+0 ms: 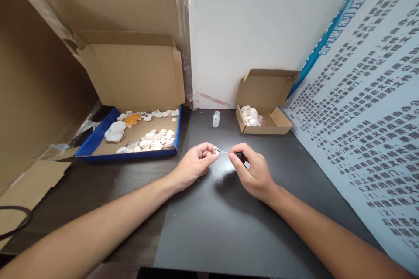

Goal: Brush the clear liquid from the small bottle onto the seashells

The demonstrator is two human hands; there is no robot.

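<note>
My left hand point(199, 160) pinches a small pale piece with a dark edge point(217, 151), which looks like a shell; the fingers hide most of it. My right hand point(252, 168) is closed around a black cap point(240, 156). From the cap a thin, pale brush-like stem point(224, 152) points left, its tip at or very near the small piece. Beyond both hands, a small clear bottle point(216, 119) with a white label stands upright on the dark mat, with no cap on its neck.
At the left sits an open blue-edged cardboard box point(127, 157) holding many white shells point(153, 140) and an orange one point(132, 119). A smaller open brown box point(266, 130) with shells stands back right. A printed panel point(360, 117) lines the right side, and a white board point(262, 17) the back.
</note>
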